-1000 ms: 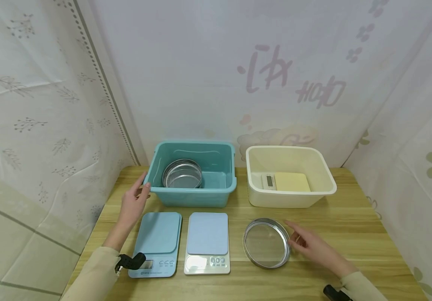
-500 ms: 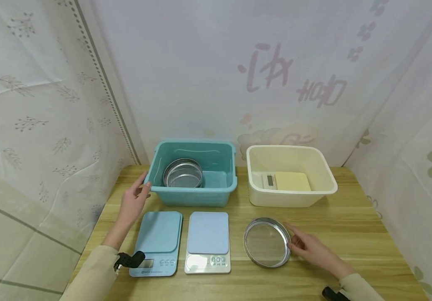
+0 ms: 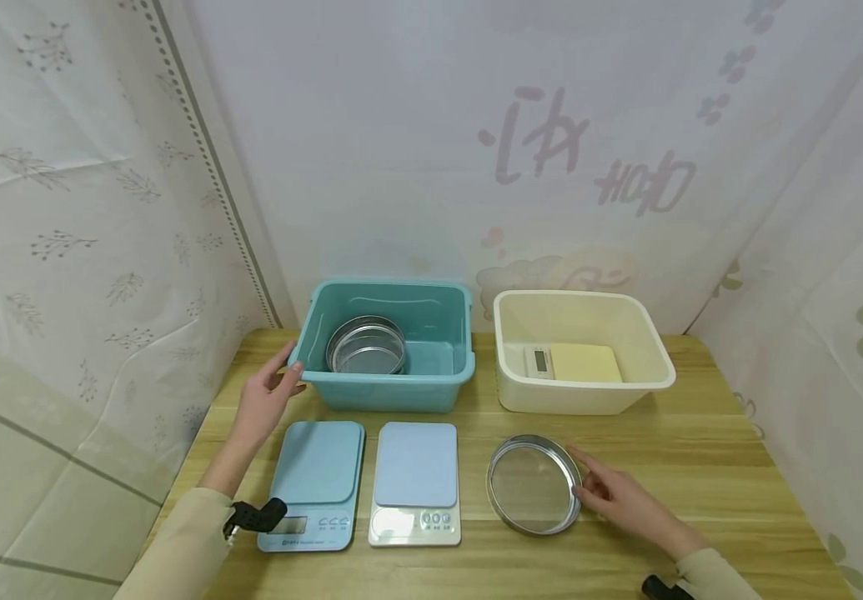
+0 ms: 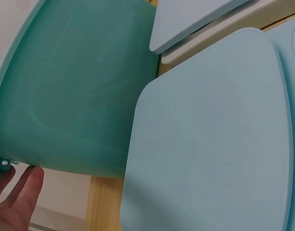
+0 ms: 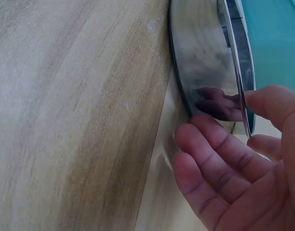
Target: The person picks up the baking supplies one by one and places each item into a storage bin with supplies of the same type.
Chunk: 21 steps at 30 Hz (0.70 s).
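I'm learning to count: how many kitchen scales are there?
3: blue scale and lavender scale side by side on the table, yellow-topped scale inside the cream bin.

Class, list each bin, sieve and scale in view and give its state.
Teal bin: upright, uncovered, left hand touching it.
Inner sieve: open side up, possibly stacked.
Cream bin: upright, uncovered.
Yellow scale: inside cream bin, unloaded.
Front sieve: flat, right hand touching it.
Blue scale: flat, unloaded.
White scale: flat, unloaded.
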Each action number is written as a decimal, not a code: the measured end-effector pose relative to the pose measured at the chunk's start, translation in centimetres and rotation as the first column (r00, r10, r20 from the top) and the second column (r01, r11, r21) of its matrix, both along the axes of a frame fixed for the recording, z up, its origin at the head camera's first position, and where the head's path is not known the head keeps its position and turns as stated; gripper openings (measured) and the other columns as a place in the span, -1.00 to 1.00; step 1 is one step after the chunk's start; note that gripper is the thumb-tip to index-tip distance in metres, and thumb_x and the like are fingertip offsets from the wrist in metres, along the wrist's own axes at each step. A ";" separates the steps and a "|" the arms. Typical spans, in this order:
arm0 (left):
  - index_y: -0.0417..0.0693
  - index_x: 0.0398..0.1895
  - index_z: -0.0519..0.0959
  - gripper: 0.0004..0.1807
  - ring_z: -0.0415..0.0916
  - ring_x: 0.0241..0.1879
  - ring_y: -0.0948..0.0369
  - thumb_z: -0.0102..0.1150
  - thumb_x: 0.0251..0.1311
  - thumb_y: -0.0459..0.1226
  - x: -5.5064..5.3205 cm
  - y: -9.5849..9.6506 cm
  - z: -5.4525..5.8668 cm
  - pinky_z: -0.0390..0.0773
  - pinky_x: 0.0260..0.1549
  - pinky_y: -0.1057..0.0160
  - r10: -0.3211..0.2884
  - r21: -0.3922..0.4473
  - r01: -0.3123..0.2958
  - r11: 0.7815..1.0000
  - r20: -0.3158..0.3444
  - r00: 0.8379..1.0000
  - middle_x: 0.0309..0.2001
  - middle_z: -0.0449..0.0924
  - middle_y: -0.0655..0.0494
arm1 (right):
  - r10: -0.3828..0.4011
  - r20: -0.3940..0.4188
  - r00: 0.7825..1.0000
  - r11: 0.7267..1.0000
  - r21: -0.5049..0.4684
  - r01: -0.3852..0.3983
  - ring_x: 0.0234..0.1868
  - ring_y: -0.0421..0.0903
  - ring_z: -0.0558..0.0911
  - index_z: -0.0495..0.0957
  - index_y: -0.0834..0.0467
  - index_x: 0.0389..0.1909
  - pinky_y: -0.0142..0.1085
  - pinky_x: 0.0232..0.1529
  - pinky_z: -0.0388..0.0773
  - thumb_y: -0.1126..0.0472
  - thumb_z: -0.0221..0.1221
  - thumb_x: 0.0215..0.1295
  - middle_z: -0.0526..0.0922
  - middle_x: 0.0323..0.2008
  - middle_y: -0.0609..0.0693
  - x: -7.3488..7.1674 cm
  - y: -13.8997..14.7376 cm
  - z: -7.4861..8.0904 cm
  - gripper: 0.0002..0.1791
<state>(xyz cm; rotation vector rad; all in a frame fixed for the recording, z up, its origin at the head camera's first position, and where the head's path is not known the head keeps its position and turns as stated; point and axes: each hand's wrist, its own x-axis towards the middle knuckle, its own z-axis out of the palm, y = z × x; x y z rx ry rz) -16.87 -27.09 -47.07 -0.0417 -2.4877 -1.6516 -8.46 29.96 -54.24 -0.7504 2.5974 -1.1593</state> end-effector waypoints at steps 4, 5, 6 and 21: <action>-0.21 0.61 0.21 -0.38 0.61 -0.04 0.47 0.02 0.62 -0.17 0.0 0.0 -0.1 0.72 -0.08 0.29 -0.016 0.048 0.016 0.999 -0.017 1.000 0.45 0.31 -0.42 | 0.000 -0.002 1.000 1.000 0.004 0.000 -0.44 -0.42 0.45 0.22 0.39 0.51 -0.42 -0.48 0.48 0.24 0.20 0.54 0.63 -0.38 -0.18 -0.1 -0.2 0.0 -0.35; -0.20 0.61 0.22 -0.38 0.61 -0.04 0.48 0.02 0.62 -0.17 0.0 0.0 -0.1 0.71 -0.09 0.29 -0.017 0.058 0.018 0.998 -0.018 1.000 0.44 0.31 -0.42 | 0.001 -0.001 1.000 1.000 0.004 -0.001 -0.45 -0.41 0.45 0.22 0.39 0.51 -0.42 -0.48 0.48 0.25 0.20 0.54 0.62 -0.39 -0.18 -0.1 -0.2 0.1 -0.35; -0.19 0.61 0.21 -0.38 0.61 -0.03 0.48 0.02 0.62 -0.17 0.0 0.0 -0.2 0.71 -0.09 0.31 -0.020 0.060 0.021 0.998 -0.019 1.000 0.44 0.31 -0.41 | -0.002 0.004 1.000 1.000 0.003 0.002 -0.45 -0.41 0.46 0.22 0.38 0.51 -0.42 -0.48 0.48 0.25 0.20 0.54 0.63 -0.39 -0.19 -0.1 -0.2 0.0 -0.34; -0.09 0.62 0.24 -0.40 0.64 0.05 0.36 0.04 0.61 -0.18 0.1 0.0 -0.2 0.73 -0.12 0.30 -0.033 0.105 0.035 0.994 -0.021 0.999 0.43 0.32 -0.39 | -0.031 0.159 0.987 0.998 -0.042 0.038 -0.47 -0.21 0.63 0.08 0.36 0.58 -0.33 -0.47 0.64 0.36 0.13 0.50 0.68 -0.40 -0.16 0.1 -0.2 -0.2 -0.28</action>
